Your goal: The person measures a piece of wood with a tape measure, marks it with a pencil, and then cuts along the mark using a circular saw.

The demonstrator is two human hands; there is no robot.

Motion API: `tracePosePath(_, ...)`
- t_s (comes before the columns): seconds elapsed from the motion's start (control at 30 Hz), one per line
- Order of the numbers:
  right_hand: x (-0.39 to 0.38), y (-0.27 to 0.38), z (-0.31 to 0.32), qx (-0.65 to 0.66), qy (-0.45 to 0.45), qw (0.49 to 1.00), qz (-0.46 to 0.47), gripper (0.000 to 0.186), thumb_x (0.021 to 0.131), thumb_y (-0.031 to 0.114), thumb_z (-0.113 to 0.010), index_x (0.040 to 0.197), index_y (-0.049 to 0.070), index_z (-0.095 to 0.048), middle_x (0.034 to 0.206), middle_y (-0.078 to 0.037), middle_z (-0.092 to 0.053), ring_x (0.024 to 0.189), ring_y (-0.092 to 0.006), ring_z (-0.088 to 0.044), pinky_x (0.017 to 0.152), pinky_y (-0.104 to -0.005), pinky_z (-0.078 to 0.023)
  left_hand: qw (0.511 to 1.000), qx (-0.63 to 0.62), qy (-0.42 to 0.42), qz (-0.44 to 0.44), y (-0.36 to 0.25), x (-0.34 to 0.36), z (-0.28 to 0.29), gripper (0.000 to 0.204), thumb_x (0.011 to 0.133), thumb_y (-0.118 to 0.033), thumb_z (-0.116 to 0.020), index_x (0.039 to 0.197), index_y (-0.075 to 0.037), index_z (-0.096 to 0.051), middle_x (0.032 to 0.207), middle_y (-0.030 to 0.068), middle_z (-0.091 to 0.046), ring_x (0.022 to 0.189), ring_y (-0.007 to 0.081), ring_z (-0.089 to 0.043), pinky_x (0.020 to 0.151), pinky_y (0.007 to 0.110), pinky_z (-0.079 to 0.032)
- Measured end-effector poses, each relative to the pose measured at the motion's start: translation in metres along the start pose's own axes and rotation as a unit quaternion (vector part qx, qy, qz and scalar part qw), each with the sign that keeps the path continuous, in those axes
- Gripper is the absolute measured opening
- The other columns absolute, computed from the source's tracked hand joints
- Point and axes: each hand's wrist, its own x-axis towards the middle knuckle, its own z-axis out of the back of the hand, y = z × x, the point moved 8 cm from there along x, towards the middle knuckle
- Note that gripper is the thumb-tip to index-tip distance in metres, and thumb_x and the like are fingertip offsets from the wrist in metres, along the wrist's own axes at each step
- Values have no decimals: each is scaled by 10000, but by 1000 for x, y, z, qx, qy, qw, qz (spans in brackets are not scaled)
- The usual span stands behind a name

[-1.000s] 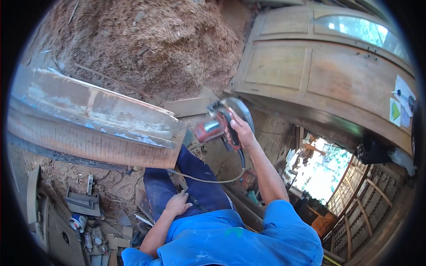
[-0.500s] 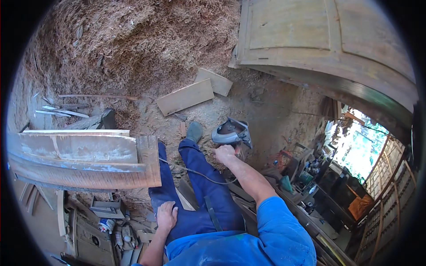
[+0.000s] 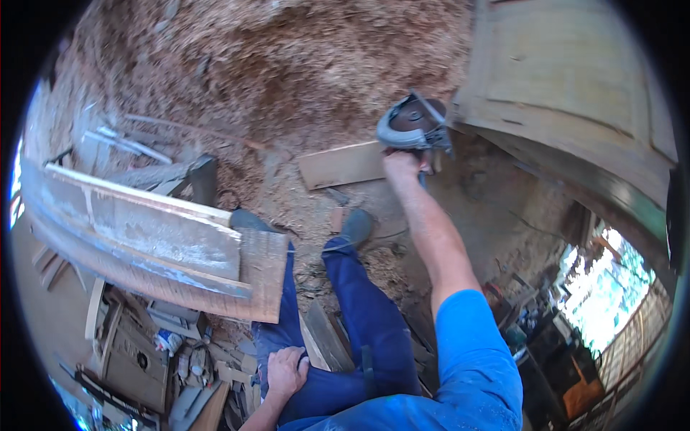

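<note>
My right hand (image 3: 404, 162) grips the handle of a circular saw (image 3: 405, 133) with a grey guard and a dark round blade. The saw is held out at arm's length, over the end of a flat board (image 3: 341, 166) that lies on the ground. On my thigh, over the blue trousers (image 3: 374, 309), rests my left hand (image 3: 289, 368), holding nothing, fingers laid on the cloth. A thin cord (image 3: 327, 248) crosses near my boots.
A wooden bench (image 3: 264, 276) with planks stands at left. Wood shavings (image 3: 287, 65) are heaped ahead. A large panelled wooden piece (image 3: 560, 79) fills the upper right. Offcuts (image 3: 327, 337) lie between my legs; bottles and scraps (image 3: 190, 363) clutter the lower left.
My right arm has stretched forward, carrying the circular saw away from my boots to above the board. My view has turned somewhat. The left hand stays on my thigh.
</note>
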Motion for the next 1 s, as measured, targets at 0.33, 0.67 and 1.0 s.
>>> tracePosePath(0.33, 19, 11, -33, 27, -87, 996, -22, 351, 968, 184, -488, 1285, 98, -614, 1104, -232, -653, 1070, -350, -664, 886, -533, -513, 996, -83, 18, -17, 11, 4, 4, 298, 825, -289, -724, 1062, -109, -716, 1010, 43, -715, 937, 220, -663, 822, 388, -437)
tracePosePath(0.67, -72, 205, 226, 497, 52, 839, 215, 536, 1019, 352, -551, 1455, 41, -514, 1203, -197, -698, 1118, -303, -680, 938, -379, -545, 896, -339, -286, 28, 76, -13, 74, 231, 870, -68, -688, 1094, -13, -691, 898, 121, -703, 688, 207, -672, 616, 296, -529)
tracePosePath(1.0, -127, 364, 382, 509, 160, 799, 277, 394, 1014, 373, -575, 1128, 19, -706, 923, -52, -708, 849, -134, -631, 771, -310, -497, 726, -232, -575, 296, 154, 97, 302, 958, 864, -273, -786, 1538, 63, -194, 1359, 250, -466, 1209, 305, -512, 1030, 400, -435)
